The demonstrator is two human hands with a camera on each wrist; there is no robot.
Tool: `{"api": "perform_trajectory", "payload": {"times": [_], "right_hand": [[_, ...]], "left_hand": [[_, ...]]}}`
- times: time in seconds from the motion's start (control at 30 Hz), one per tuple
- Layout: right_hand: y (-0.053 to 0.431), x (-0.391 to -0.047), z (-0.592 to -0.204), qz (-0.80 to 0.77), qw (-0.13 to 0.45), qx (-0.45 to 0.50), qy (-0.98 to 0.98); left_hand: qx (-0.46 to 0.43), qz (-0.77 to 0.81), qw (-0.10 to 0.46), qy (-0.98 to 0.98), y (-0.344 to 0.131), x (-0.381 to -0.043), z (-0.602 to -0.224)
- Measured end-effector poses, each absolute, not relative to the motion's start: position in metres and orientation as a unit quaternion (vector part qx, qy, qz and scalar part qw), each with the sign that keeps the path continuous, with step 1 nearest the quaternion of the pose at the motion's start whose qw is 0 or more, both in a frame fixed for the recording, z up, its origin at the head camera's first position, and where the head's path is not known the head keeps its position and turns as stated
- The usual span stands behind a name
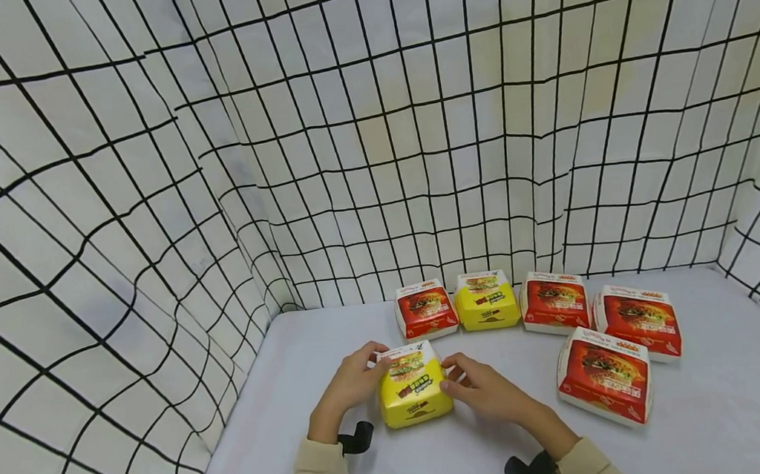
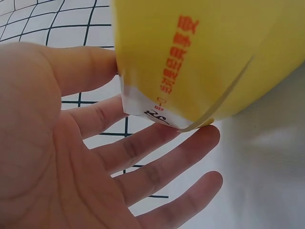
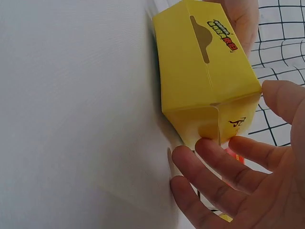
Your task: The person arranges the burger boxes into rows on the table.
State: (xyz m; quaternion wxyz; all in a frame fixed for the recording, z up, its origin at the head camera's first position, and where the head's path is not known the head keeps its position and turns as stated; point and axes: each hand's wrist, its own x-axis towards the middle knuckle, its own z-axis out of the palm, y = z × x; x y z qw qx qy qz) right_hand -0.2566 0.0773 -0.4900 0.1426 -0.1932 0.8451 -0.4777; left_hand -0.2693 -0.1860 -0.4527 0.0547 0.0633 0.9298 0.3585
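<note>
A yellow burger box (image 1: 415, 390) with a white top edge and a burger picture sits on the white table, between both hands. At its left side, my left hand (image 1: 353, 383) holds it near the far corner. The left wrist view shows the thumb on the yellow box (image 2: 190, 57) and fingertips along its lower edge, the little finger apart. From the right, my right hand (image 1: 489, 388) holds the box with thumb near a front corner and fingers by the side. In the right wrist view, the box's front flap (image 3: 202, 40) is tucked closed.
Behind stand a small red burger box (image 1: 428, 311), another yellow box (image 1: 488, 303) and a second red box (image 1: 555, 303). Two more red boxes lie at the right, one farther (image 1: 637, 321) and one nearer (image 1: 604, 375). White cloth walls with black grid lines (image 1: 440, 150) enclose the table (image 1: 477, 452).
</note>
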Motion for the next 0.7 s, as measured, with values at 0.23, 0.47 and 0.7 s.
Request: {"api": "perform_trajectory", "payload": {"times": [0.23,0.47,0.7], "right_hand": [[0.0772,-0.2564,-0.4890,-0.475,0.149,-0.192,0.845],[0.0783,-0.2564,-0.4883,-0.479,0.160,-0.188,0.842],[0.0797,-0.2557,-0.4874,-0.473,0.164,-0.188,0.845]], "left_hand": [[0.063,0.359,0.061,0.929,-0.1829,-0.2681,-0.4517],[0.064,0.360,0.056,0.929,-0.1805,-0.2689,-0.4535],[0.073,0.355,0.045,0.931,-0.1786,-0.2710,-0.4563]]}}
